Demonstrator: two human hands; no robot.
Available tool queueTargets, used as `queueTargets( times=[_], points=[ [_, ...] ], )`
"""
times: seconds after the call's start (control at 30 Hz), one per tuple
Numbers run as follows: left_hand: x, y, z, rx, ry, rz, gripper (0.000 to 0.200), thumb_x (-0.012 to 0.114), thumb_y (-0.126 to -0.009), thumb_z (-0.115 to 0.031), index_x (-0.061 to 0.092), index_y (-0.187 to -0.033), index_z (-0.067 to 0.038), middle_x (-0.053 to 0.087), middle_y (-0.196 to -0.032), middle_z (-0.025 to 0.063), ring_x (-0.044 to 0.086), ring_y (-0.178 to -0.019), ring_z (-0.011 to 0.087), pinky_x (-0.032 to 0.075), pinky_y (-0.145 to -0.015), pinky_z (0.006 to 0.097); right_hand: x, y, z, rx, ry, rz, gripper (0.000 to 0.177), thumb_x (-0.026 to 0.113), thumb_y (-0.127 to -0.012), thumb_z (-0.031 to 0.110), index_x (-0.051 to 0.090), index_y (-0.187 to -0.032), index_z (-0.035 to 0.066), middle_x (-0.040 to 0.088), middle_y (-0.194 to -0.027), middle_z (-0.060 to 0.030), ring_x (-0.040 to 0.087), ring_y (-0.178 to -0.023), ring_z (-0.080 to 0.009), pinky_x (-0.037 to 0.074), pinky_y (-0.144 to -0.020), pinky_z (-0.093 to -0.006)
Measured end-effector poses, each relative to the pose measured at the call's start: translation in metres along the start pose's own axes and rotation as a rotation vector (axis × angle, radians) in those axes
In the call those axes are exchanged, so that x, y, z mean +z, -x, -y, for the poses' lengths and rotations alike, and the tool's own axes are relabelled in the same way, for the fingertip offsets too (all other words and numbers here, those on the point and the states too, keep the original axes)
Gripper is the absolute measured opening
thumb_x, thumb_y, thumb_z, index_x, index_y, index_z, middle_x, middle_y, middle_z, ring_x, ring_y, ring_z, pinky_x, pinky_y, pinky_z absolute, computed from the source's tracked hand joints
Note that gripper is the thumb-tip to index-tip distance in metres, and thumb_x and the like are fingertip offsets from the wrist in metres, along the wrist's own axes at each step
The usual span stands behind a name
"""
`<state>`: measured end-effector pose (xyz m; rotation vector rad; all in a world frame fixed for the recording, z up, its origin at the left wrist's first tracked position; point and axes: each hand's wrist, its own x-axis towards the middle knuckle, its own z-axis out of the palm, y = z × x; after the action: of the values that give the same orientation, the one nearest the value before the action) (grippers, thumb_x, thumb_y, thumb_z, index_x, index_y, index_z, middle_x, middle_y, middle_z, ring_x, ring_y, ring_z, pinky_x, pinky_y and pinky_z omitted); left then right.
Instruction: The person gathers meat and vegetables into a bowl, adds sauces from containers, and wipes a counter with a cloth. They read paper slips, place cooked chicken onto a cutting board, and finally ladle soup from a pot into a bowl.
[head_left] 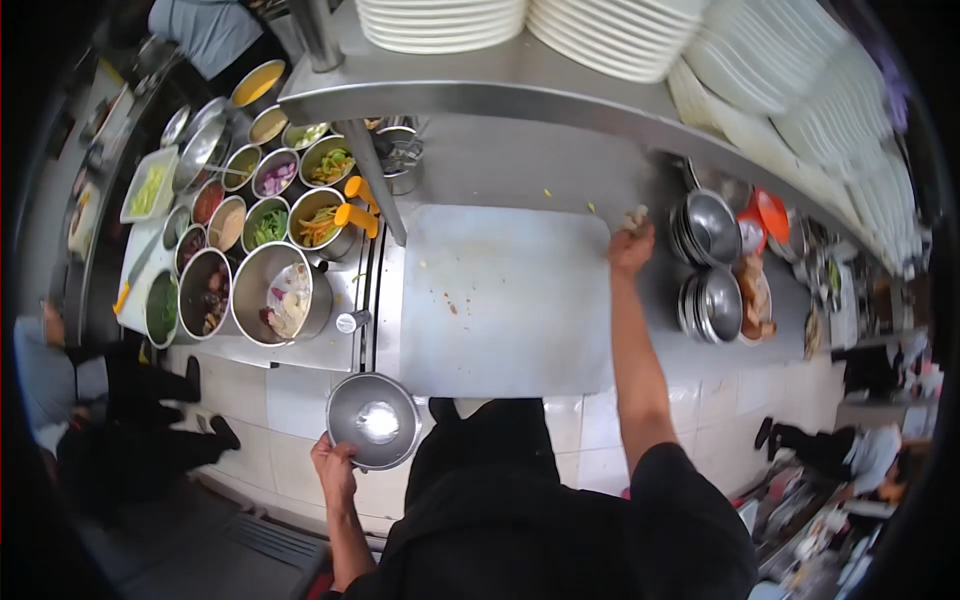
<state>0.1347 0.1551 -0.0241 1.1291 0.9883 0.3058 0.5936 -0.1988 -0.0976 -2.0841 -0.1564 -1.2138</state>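
My left hand [338,465] grips the rim of a metal bowl [375,420], thumb over the edge, in front of the counter's near edge. The inside of the bowl is shiny and shows no food. My right hand [631,246] is stretched out past the far right corner of a white cutting board [510,320]. Its fingers are closed around a small pale, whitish lump [637,216], too blurred to name. A few brown crumbs lie on the board.
Metal pots of cut vegetables [318,225] and a large pot with pale food [275,300] stand at left. Stacked metal bowls [712,228] and a container of raw-looking meat [757,300] are at right. Overhead, a shelf [480,95] carries white plates [620,35]. Other people stand at both sides.
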Motion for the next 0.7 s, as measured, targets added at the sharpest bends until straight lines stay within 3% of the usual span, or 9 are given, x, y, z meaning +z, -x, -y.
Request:
queueTargets(
  times=[0.07, 0.2, 0.27, 0.33, 0.37, 0.43, 0.53, 0.63, 0.7],
  points=[
    [0.003, 0.009, 0.005, -0.001, 0.028, -0.069, 0.017, 0.049, -0.061, 0.002, 0.056, -0.076, 0.002, 0.054, -0.058, 0.0051, 0.047, -0.040, 0.0110, 0.041, -0.034, 0.0243, 0.041, -0.007, -0.059, 0.461, 0.188, 0.165, 0.034, 0.056, -0.076, 0.017, 0.054, -0.104, -0.002, 0.060, -0.091, -0.0180, 0.057, -0.079, -0.0349, 0.047, -0.073, -0.0410],
    [0.014, 0.036, 0.020, -0.012, 0.020, -0.244, 0.018, 0.049, -0.060, 0.001, 0.056, -0.077, 0.003, 0.057, -0.063, 0.0053, 0.050, -0.044, 0.0104, 0.044, -0.039, 0.0240, 0.136, -0.037, -0.102, 0.199, 0.411, 0.285, 0.036, 0.055, -0.074, 0.030, 0.057, -0.101, 0.007, 0.062, -0.091, -0.0170, 0.061, -0.083, -0.0308, 0.049, -0.072, -0.0377],
    [0.041, 0.063, 0.027, -0.075, 0.099, -0.338, 0.019, 0.048, -0.060, 0.002, 0.056, -0.078, 0.003, 0.058, -0.064, 0.0049, 0.051, -0.048, 0.0098, 0.043, -0.044, 0.0224, 0.204, -0.074, -0.085, -0.202, 0.794, 1.151, 0.034, 0.056, -0.077, 0.031, 0.058, -0.097, 0.004, 0.062, -0.094, -0.0147, 0.061, -0.085, -0.0273, 0.048, -0.072, -0.0355],
    [0.060, 0.075, 0.034, -0.056, 0.110, -0.456, 0.023, 0.046, -0.060, 0.003, 0.057, -0.080, 0.004, 0.060, -0.066, 0.0047, 0.051, -0.051, 0.0094, 0.041, -0.047, 0.0208, 0.233, -0.068, -0.056, 0.625, -0.118, 0.948, 0.030, 0.056, -0.081, 0.029, 0.061, -0.096, 0.004, 0.062, -0.098, -0.0119, 0.060, -0.088, -0.0226, 0.046, -0.075, -0.0323],
    [0.065, 0.081, 0.040, -0.050, 0.124, -0.431, 0.026, 0.045, -0.060, 0.005, 0.057, -0.082, 0.005, 0.060, -0.068, 0.0051, 0.052, -0.054, 0.0094, 0.040, -0.051, 0.0198, 0.236, -0.070, -0.036, 0.622, -0.110, 0.968, 0.030, 0.056, -0.081, 0.029, 0.061, -0.096, 0.004, 0.062, -0.098, -0.0119, 0.060, -0.088, -0.0226, 0.046, -0.075, -0.0323],
    [0.079, 0.087, 0.047, -0.080, 0.134, -0.422, 0.026, 0.045, -0.059, 0.005, 0.058, -0.082, 0.006, 0.061, -0.069, 0.0055, 0.052, -0.054, 0.0095, 0.040, -0.052, 0.0199, 0.229, -0.075, -0.003, 0.118, -0.087, 1.312, 0.021, 0.051, -0.086, 0.021, 0.066, -0.095, 0.008, 0.062, -0.104, -0.0097, 0.056, -0.100, -0.0176, 0.042, -0.086, -0.0278],
    [0.102, 0.086, 0.044, -0.104, 0.104, -0.369, 0.026, 0.045, -0.059, 0.005, 0.058, -0.081, 0.006, 0.061, -0.071, 0.0063, 0.052, -0.056, 0.0102, 0.041, -0.054, 0.0203, 0.195, -0.061, -0.020, -0.083, -0.466, 1.362, 0.024, 0.047, -0.086, 0.007, 0.068, -0.096, 0.014, 0.060, -0.110, -0.0083, 0.051, -0.111, -0.0169, 0.036, -0.094, -0.0248],
    [0.117, 0.080, 0.037, -0.102, 0.165, -0.314, 0.028, 0.045, -0.056, 0.005, 0.058, -0.082, 0.006, 0.062, -0.072, 0.0068, 0.054, -0.058, 0.0112, 0.043, -0.058, 0.0207, 0.133, -0.065, -0.053, -0.545, -0.064, 1.358, 0.033, 0.045, -0.082, -0.003, 0.068, -0.096, 0.016, 0.059, -0.114, -0.0069, 0.044, -0.119, -0.0167, 0.033, -0.099, -0.0252],
    [0.116, 0.075, 0.033, -0.086, 0.126, -0.244, 0.029, 0.045, -0.056, 0.004, 0.058, -0.082, 0.006, 0.061, -0.072, 0.0064, 0.054, -0.058, 0.0116, 0.043, -0.058, 0.0211, 0.091, -0.058, -0.071, -0.354, -0.269, 1.325, 0.032, 0.046, -0.080, -0.005, 0.068, -0.093, 0.014, 0.060, -0.110, -0.0076, 0.048, -0.114, -0.0180, 0.036, -0.097, -0.0276]
  ],
)
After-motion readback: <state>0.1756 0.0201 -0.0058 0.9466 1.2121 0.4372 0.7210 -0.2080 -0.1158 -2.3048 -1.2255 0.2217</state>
